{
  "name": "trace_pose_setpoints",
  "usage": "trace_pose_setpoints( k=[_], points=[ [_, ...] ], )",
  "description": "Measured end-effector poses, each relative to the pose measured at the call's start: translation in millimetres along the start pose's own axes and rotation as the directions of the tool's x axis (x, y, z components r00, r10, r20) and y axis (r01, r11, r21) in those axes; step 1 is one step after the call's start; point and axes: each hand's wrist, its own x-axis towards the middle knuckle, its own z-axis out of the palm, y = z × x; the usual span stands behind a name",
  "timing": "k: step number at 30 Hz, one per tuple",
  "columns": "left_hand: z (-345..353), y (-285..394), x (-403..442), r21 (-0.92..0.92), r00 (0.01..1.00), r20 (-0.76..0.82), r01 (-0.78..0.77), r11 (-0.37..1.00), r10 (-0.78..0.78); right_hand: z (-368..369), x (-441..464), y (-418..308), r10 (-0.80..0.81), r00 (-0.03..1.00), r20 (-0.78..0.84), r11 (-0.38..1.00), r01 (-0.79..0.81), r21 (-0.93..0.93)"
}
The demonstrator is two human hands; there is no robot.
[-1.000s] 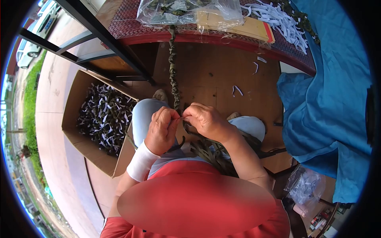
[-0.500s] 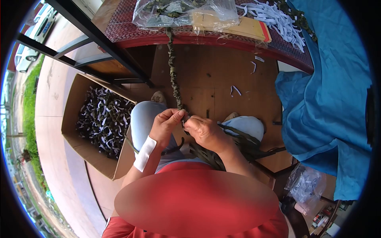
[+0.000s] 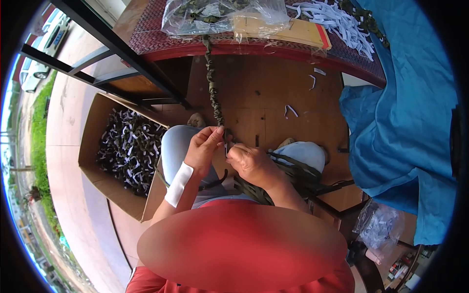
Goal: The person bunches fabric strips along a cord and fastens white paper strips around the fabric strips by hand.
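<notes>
A gathered camouflage fabric tube (image 3: 213,90) runs down from the table edge to my hands above my lap. My left hand (image 3: 204,148) is closed, thumb and fingers pinching the tube's lower end. Close on its right, my right hand (image 3: 250,165) is also closed, its fingertips gripping a narrow pale strip (image 3: 226,148) that shows between the two hands. The far end of that strip is hidden by my fingers. Dark green fabric strips (image 3: 298,173) lie across my lap under the right forearm.
At left stands a cardboard box (image 3: 93,180) full of dark pieces with white ends. The table (image 3: 185,51) bears a plastic bag (image 3: 224,17), a cardboard piece (image 3: 281,33) and white strips (image 3: 337,24). Blue cloth (image 3: 400,122) hangs at right; a black metal frame (image 3: 122,49) stands at left.
My left hand has moved slightly up along the tube, and the gap between my hands has widened. More of the pale strip shows between them.
</notes>
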Motion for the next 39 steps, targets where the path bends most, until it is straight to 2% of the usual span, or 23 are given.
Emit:
trace_pose_setpoints(
  k=[1, 4, 10, 17, 20, 23, 26, 27, 28, 30, 31, 34, 35, 38, 39],
  points=[
    [2, 3, 4, -0.058, 1.0, 0.007, -0.005, 0.998, 0.005, 0, 0, 0, -0.007, 1.0, -0.006, 1.0, 0.007, 0.02],
    [4, -4, 9, -0.062, 0.996, 0.067, -0.057, 0.996, 0.061, -4, -1, 0, 0.034, 0.998, -0.058, 0.995, -0.028, 0.096],
    [11, -4, -1, -0.103, 0.999, 0.047, 0.004, 0.995, 0.001, -6, -4, -1, 0.063, 0.996, -0.06, 0.99, -0.055, 0.126],
    [8, -13, -13, -0.056, 0.996, 0.059, 0.063, 0.996, -0.06, -5, -5, 1, 0.093, 0.993, -0.069, 0.978, -0.078, 0.192],
    [2, -19, -22, -0.081, 0.994, 0.088, 0.065, 0.995, -0.058, -2, -7, 1, 0.208, 0.977, -0.05, 0.915, -0.176, 0.363],
    [-8, -25, -26, -0.058, 0.994, 0.103, 0.039, 0.998, -0.033, -3, -11, 2, 0.214, 0.977, 0.02, 0.917, -0.208, 0.341],
    [-7, -18, -32, 0.014, 0.996, 0.092, -0.007, 1.0, 0.006, -2, -20, 20, 0.159, 0.987, 0.022, 0.917, -0.156, 0.366],
    [-6, -15, -33, 0.035, 0.997, 0.077, -0.021, 0.999, 0.018, -7, -14, 22, 0.096, 0.992, -0.082, 0.923, -0.058, 0.381],
    [-6, -14, -35, 0.057, 0.998, 0.061, -0.033, 0.998, 0.03, -6, -6, 24, 0.128, 0.987, -0.092, 0.898, -0.076, 0.434],
    [-6, -13, -30, -0.025, 0.998, 0.069, -0.004, 1.0, 0.005, 1, 12, 28, 0.196, 0.974, -0.111, 0.839, -0.108, 0.534],
    [-6, -14, -27, -0.063, 0.997, 0.076, 0.013, 0.998, -0.008, 10, 19, 33, 0.224, 0.973, -0.056, 0.83, -0.16, 0.535],
    [-7, -12, -21, -0.25, 0.967, 0.247, 0.006, 0.968, 0.058, 19, 34, 35, 0.379, 0.905, 0.194, 0.625, -0.405, 0.667],
    [-3, -10, -24, -0.185, 0.985, 0.174, 0.026, 0.982, 0.007, 28, 37, 37, 0.371, 0.911, 0.182, 0.551, -0.373, 0.746],
    [-7, -11, -23, -0.165, 0.994, 0.107, 0.045, 0.985, -0.028, 18, 47, 20, 0.42, 0.845, 0.332, 0.419, -0.505, 0.755],
    [-11, -15, -24, -0.123, 0.992, 0.129, 0.021, 0.992, -0.005, 22, 46, 22, 0.42, 0.846, 0.328, 0.44, -0.506, 0.742]
  ],
)
